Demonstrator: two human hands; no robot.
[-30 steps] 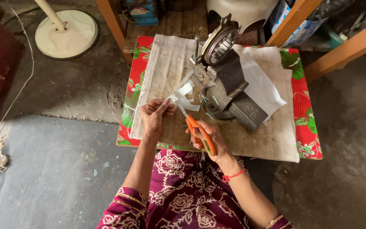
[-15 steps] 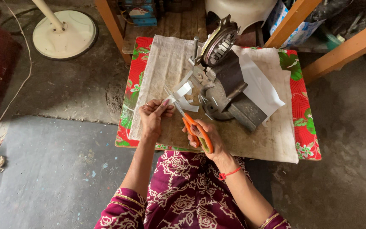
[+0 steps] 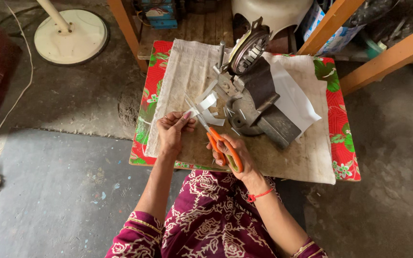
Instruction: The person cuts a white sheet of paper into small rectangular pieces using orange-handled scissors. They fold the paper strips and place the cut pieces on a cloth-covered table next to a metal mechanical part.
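My right hand [image 3: 237, 157] grips orange-handled scissors [image 3: 220, 143], their blades pointing up-left toward a small white paper strip [image 3: 193, 113]. My left hand [image 3: 172, 128] pinches that strip between thumb and fingers, just left of the blade tips. More white paper scraps [image 3: 210, 102] lie on the board beyond the blades. Both hands hover over the near-left part of a low wooden board [image 3: 273, 160] with a red floral cover.
A dark metal machine [image 3: 259, 95] with a round ribbed wheel stands on the board, with a white sheet [image 3: 290, 98] under it and a beige cloth [image 3: 182, 71] to its left. A white fan base [image 3: 71, 36] sits on the floor far left. Orange wooden legs [image 3: 383, 57] stand behind.
The strip in my left hand and the scissors have shifted slightly; the blades sit closer to the strip. Otherwise the scene is the same.
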